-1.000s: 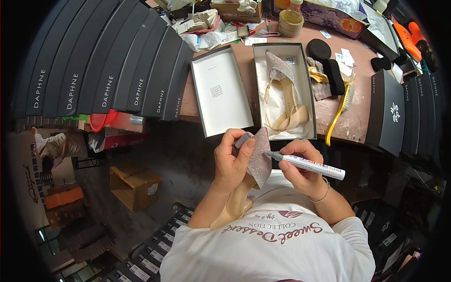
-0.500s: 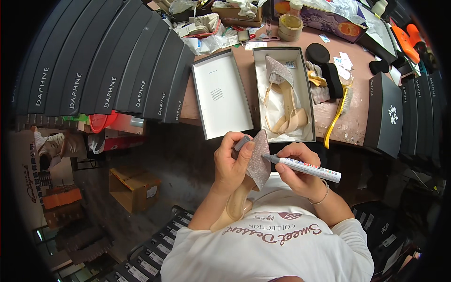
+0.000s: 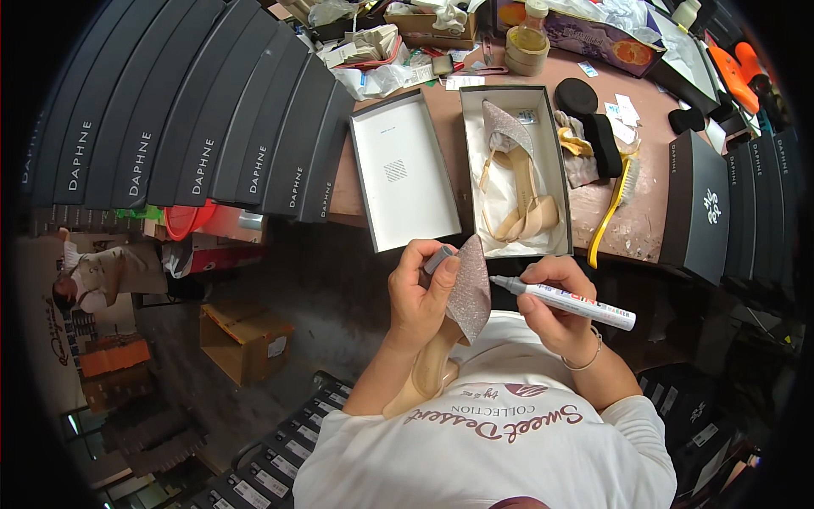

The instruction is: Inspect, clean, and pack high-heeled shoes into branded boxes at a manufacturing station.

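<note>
A pointed shoe with a glittery silver-pink toe [image 3: 471, 293] and a beige inside is gripped by my left hand [image 3: 417, 293]. The same hand also keeps a grey marker cap [image 3: 437, 258] between its fingers. In my right hand [image 3: 560, 312] is a white paint marker [image 3: 585, 307] with a grey front end. Its tip points at the shoe's glitter upper, a small gap away from it. Just beyond, the matching shoe [image 3: 519, 170] lies in an open shoe box [image 3: 562, 199] lined with white paper.
The box's lid [image 3: 404, 170] lies inside up to the left. A yellow-handled brush [image 3: 604, 222], black round pad [image 3: 576, 97] and cloths sit right of the box. Dark shoe boxes [image 3: 229, 119] line both sides. A cardboard carton [image 3: 246, 339] is on the floor; another person [image 3: 106, 271] stands far left.
My right hand has drawn the marker back to the right, so its tip has come off the shoe. The person at far left has shifted position.
</note>
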The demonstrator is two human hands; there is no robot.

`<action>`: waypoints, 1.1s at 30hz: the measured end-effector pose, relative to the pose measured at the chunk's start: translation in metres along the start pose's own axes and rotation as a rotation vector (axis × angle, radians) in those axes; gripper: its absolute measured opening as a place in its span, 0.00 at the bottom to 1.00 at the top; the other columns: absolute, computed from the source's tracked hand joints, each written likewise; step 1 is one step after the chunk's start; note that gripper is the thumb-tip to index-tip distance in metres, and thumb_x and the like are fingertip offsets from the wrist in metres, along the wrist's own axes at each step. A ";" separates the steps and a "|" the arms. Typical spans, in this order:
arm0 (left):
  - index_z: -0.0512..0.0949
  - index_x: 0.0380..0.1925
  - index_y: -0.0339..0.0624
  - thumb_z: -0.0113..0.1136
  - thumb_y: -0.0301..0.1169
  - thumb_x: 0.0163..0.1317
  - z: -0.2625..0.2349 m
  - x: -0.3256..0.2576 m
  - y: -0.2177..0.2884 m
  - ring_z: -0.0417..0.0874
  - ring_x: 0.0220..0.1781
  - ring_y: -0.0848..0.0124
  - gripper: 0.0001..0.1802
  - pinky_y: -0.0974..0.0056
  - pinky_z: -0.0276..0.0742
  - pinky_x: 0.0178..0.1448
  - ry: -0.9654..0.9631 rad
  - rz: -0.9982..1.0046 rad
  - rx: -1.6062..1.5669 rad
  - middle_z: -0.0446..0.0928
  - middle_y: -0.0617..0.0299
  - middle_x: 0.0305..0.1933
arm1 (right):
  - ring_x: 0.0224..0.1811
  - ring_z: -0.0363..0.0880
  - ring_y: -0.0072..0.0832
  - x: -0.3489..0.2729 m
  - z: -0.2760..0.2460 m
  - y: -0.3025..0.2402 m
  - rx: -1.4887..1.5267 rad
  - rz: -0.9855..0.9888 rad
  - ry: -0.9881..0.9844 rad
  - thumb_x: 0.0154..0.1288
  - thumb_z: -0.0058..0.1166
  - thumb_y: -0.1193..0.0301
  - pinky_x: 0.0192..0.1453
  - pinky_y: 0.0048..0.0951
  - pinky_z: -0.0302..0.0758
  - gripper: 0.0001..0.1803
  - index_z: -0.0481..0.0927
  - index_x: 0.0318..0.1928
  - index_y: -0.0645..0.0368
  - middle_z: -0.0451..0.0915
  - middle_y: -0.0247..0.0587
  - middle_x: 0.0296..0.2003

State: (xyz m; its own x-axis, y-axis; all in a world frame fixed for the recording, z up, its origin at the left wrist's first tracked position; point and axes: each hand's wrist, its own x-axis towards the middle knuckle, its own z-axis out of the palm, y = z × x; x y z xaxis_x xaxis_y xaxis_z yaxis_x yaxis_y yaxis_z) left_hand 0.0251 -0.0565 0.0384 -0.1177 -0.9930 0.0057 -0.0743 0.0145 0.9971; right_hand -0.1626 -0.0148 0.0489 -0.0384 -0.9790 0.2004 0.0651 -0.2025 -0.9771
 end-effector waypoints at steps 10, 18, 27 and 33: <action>0.74 0.38 0.37 0.58 0.37 0.65 -0.005 -0.003 -0.013 0.63 0.25 0.87 0.13 0.79 0.60 0.29 0.085 0.048 -0.073 0.70 0.73 0.26 | 0.24 0.68 0.12 0.004 0.005 -0.001 -0.042 0.008 -0.069 0.55 0.60 0.77 0.26 0.16 0.64 0.10 0.73 0.36 0.63 0.75 0.33 0.27; 0.74 0.38 0.37 0.58 0.38 0.65 -0.004 -0.003 -0.012 0.65 0.26 0.86 0.14 0.78 0.61 0.30 0.101 0.059 -0.054 0.71 0.72 0.27 | 0.21 0.75 0.16 0.010 0.010 0.002 -0.082 -0.071 -0.073 0.57 0.61 0.74 0.25 0.18 0.69 0.09 0.75 0.36 0.61 0.78 0.34 0.25; 0.74 0.38 0.37 0.58 0.37 0.65 -0.006 -0.005 -0.011 0.65 0.28 0.86 0.13 0.78 0.62 0.31 0.085 0.054 -0.065 0.72 0.71 0.28 | 0.23 0.76 0.18 0.012 0.015 0.003 -0.082 -0.063 -0.097 0.56 0.62 0.74 0.26 0.18 0.70 0.09 0.76 0.36 0.61 0.77 0.36 0.26; 0.74 0.38 0.37 0.58 0.37 0.65 -0.006 -0.004 -0.011 0.65 0.27 0.86 0.13 0.78 0.61 0.31 0.081 0.054 -0.071 0.71 0.71 0.28 | 0.24 0.74 0.16 0.010 0.015 0.002 -0.053 -0.027 -0.102 0.56 0.60 0.75 0.27 0.18 0.69 0.09 0.75 0.36 0.62 0.77 0.35 0.27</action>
State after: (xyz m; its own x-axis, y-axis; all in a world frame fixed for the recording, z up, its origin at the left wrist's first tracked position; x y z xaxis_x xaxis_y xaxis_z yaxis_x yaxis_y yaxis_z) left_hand 0.0321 -0.0530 0.0276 -0.0390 -0.9973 0.0625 0.0003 0.0626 0.9980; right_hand -0.1480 -0.0258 0.0503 0.0624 -0.9712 0.2301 0.0126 -0.2298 -0.9732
